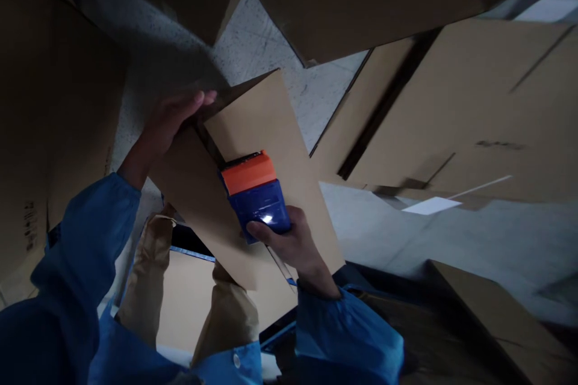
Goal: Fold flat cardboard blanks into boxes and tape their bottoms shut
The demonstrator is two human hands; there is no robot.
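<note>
A cardboard box (pixel 266 126) lies in front of me at a slant, with its two flaps meeting along a seam. My right hand (pixel 295 246) is closed around a blue and orange tape dispenser (pixel 259 198), which rests over that seam near the middle of the box. The hand covers part of the dispenser's lower end. At the box's far left end, my left hand (pixel 169 123) lies against the edge with its fingers stretched out. It grips nothing that I can see, though some of its fingers are in shadow.
Flattened cardboard (pixel 460 114) leans or lies to the right, with a white paper slip (pixel 432 206) beside it. Large cartons stand at the top (pixel 361 0) and left (pixel 58 96). Another brown carton (pixel 492 307) sits at lower right. Speckled floor (pixel 257 36) shows between them.
</note>
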